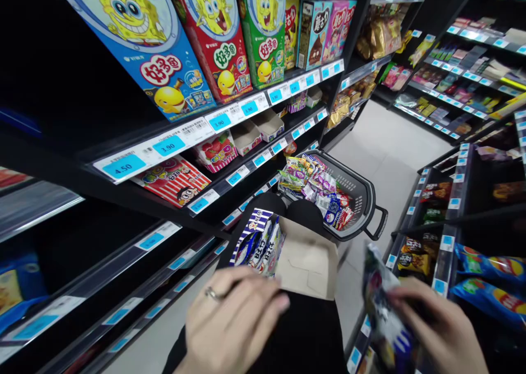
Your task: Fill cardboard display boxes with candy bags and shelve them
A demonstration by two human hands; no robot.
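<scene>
A shallow cardboard box [306, 253] with a purple-and-white striped side rests on my black-clad lap. Several small snack packets [265, 248] stand in its left part, while the rest of its inside shows bare board. My left hand [234, 319], a ring on one finger, is over the box's near left corner with fingers stretched out; whether it touches the packets I cannot tell. To the right of the box, my right hand [435, 324] pinches a snack packet [384, 308] in white, dark and purple, smeared by motion.
Past my knees, a dark plastic basket [364, 198] with a handle holds many small packets. Shelves on the left carry blue, red and green snack boxes [263, 39] above a striped carton [176, 179]. Chip bags [489, 297] fill shelves at right. Tiled floor [382, 138] runs between.
</scene>
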